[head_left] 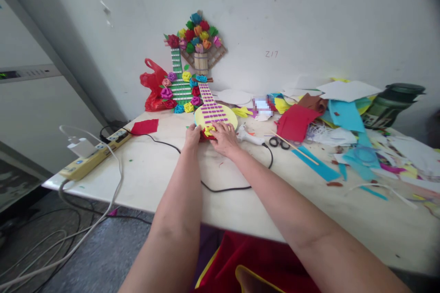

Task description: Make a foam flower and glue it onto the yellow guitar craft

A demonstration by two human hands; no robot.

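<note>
A lute-shaped craft (213, 113) with a yellow body and purple strips leans upright, its neck topped by a blue paper flower (201, 78). Both hands are at its lower end, where a yellow paper flower (208, 131) sits beside red paper petals (203, 137). My left hand (193, 136) is closed at the left side of the red petals, its fingertips partly hidden. Over the flowers from the right comes my right hand (224, 139), its fingers bent around the yellow flower and touching the craft's face.
A white glue gun (250, 136) with a black cord, black scissors (279, 143) and a wooden stick (295, 147) lie to the right. Beyond are paper scraps (297, 121) and a dark green bottle (394, 106). A power strip (96, 158) is left; flower crafts (181, 87) stand behind.
</note>
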